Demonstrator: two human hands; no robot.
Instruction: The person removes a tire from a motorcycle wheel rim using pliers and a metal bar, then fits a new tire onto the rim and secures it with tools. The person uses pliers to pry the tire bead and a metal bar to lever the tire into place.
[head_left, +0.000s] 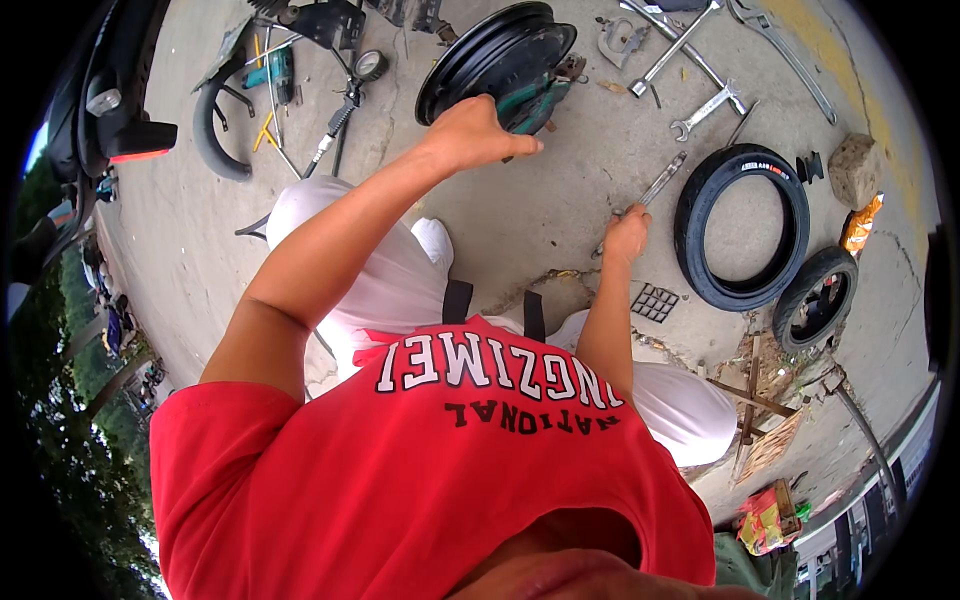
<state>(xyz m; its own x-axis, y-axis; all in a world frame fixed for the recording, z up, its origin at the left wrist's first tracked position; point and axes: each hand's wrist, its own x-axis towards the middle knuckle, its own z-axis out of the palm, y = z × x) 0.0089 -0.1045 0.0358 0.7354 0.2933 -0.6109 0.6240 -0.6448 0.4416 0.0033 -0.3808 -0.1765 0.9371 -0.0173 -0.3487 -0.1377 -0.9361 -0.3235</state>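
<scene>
Wheel rim (497, 55) under left hand (480, 130)

Three tyres (742, 226) (818, 297) (215, 130) — one wheel rim (492, 58) — two hands (478, 132) (627, 236).

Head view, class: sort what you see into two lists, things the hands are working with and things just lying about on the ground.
In hand:
left hand on the black wheel rim
right hand gripping a long metal tyre lever

Lying about:
large black tyre
smaller tyre
combination spanner
pressure gauge with hose
stone block
</scene>
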